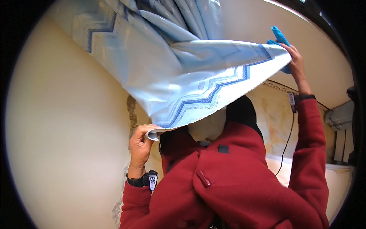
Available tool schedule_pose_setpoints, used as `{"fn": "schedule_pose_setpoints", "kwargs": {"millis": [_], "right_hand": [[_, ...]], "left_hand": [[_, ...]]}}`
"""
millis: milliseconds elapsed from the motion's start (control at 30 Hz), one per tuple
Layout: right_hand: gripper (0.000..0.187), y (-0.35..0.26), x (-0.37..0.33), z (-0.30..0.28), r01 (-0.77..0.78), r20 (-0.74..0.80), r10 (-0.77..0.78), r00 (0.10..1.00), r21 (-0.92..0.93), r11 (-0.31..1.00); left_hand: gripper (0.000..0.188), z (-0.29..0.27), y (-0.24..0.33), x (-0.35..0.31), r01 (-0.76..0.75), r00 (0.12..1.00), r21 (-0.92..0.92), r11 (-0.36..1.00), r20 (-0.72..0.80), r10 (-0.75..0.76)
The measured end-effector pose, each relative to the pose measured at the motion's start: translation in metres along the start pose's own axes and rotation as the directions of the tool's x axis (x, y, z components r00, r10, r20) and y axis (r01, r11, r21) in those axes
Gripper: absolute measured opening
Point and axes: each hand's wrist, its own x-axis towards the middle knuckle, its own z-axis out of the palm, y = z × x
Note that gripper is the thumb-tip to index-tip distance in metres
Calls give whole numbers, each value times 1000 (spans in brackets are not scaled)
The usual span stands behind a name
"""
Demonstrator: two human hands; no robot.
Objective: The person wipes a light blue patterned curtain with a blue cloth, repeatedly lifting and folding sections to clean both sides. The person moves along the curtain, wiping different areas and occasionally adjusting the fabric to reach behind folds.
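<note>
A light blue curtain [152,72] with dark blue zigzag bands hangs down from the top of the view. Its lower edge is stretched slantwise between my two hands, in front of my body. At the lower left, my left hand [140,147] is closed, pinching a corner where the white underside curls over. My right hand [298,65], raised at the upper right, is closed around the other end of that edge. A bright blue cloth [281,36] is bunched in the same hand, poking out above and below it. Some right fingers are hidden behind the fabric.
A pale wall [65,126] rises on the left, with a rough, damaged strip [132,114] at its edge. Tan marbled tile [272,110] shows below the curtain. A black cable [288,147] hangs from my right wrist device. Grey and white items [341,118] stand at far right.
</note>
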Motion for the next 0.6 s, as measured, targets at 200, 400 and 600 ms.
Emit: {"fn": "schedule_pose_setpoints", "kwargs": {"millis": [200,400,600], "right_hand": [[31,-45,-94,-58,-305,240,332,912,-145,941],[54,-113,-219,4,-753,636,640,432,-137,644],[62,-192,-88,22,-429,367,326,871,244,870]], "left_hand": [[13,3,-9,10,79,966,72,994,242,-94],[18,-49,-10,21,-129,935,270,954,353,27],[15,-58,1,9,-119,912,336,934,408,-31]]}}
